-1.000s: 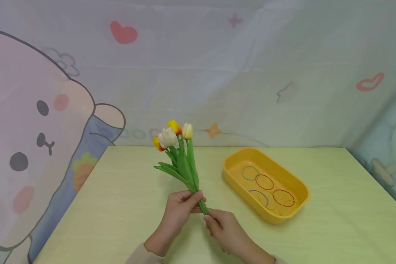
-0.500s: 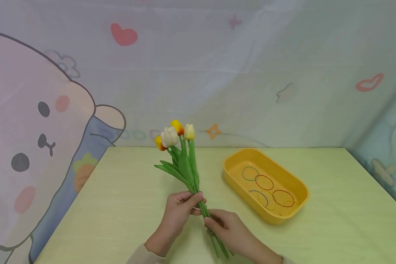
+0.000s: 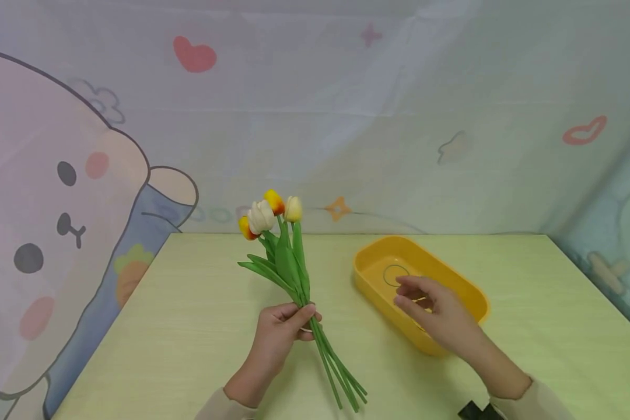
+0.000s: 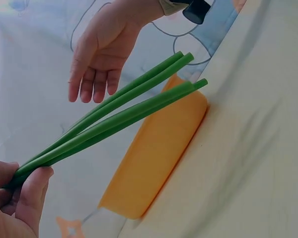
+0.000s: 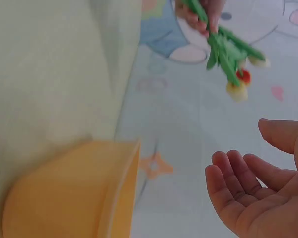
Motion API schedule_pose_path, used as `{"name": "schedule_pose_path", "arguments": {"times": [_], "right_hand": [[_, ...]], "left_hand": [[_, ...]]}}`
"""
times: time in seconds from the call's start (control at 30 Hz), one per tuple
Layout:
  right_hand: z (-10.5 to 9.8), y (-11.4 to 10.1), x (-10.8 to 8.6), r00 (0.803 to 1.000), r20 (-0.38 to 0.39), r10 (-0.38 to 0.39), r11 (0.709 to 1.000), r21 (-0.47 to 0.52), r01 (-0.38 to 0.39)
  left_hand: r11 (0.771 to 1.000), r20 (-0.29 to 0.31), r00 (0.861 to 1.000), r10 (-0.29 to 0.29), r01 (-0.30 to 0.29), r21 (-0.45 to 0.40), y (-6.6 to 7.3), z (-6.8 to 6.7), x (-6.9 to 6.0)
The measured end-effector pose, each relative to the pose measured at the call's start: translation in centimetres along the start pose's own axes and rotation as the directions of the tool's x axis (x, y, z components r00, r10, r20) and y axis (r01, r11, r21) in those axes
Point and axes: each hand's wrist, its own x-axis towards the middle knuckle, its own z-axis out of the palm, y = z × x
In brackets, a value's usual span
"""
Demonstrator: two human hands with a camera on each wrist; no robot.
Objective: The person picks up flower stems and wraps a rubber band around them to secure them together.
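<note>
My left hand [image 3: 280, 335] pinches a bunch of tulips [image 3: 289, 256] by their green stems [image 4: 134, 106], between thumb and fingers. White, pale yellow and yellow-orange blooms lean to the upper left in the head view, while the stem ends fan out at the lower right. Over the yellow tray [image 3: 370, 291] hovers my right hand [image 3: 441, 312], fingers loosely bent and holding nothing; the right wrist view shows its empty palm [image 5: 268, 198] above the tray rim. A thin green ring [image 3: 396, 275] like a rubber band lies in the tray; my hand hides most of the other bands.
A pale yellow-green table [image 3: 189, 326] bears the tray. Behind it hangs a printed cloth [image 3: 315, 116] with a cartoon animal at the left. A black object [image 3: 480, 411] is by the right sleeve.
My right hand has let go of the stems and moved right, over the yellow tray. The left hand still holds the bunch, shifted slightly left, and the stem ends now show fully.
</note>
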Motion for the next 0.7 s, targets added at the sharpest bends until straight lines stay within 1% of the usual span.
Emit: {"name": "schedule_pose_path", "arguments": {"times": [0.1,0.17,0.23,0.37,0.5,0.7], "right_hand": [[-1.2,0.9,0.4,0.999,-0.013,0.040,0.999,0.001,-0.040],[-1.6,1.6,0.6,0.997,-0.030,0.067,0.998,-0.001,-0.067],[-1.6,2.4,0.8,0.995,-0.048,0.092,0.996,-0.002,-0.092],[-0.9,4.1,1.2,0.991,-0.069,0.111,0.993,-0.040,-0.114],[-0.2,5.9,1.4,0.990,-0.048,0.135,0.988,-0.064,-0.137],[0.2,7.7,1.9,0.986,0.041,0.162,0.983,-0.097,-0.157]], "left_hand": [[1.000,0.001,1.000,0.000,0.000,0.003,0.1,0.0,-0.1],[1.000,0.005,1.000,0.004,-0.004,0.007,0.1,0.0,-0.1],[1.000,0.010,1.000,0.001,-0.001,0.005,0.2,0.1,-0.1],[1.000,0.021,1.000,-0.002,0.002,0.000,0.1,0.1,-0.2],[1.000,0.023,1.000,-0.013,0.014,-0.005,0.0,0.2,-0.2],[1.000,0.023,0.999,-0.023,0.023,0.006,-0.1,0.2,-0.3]]}}
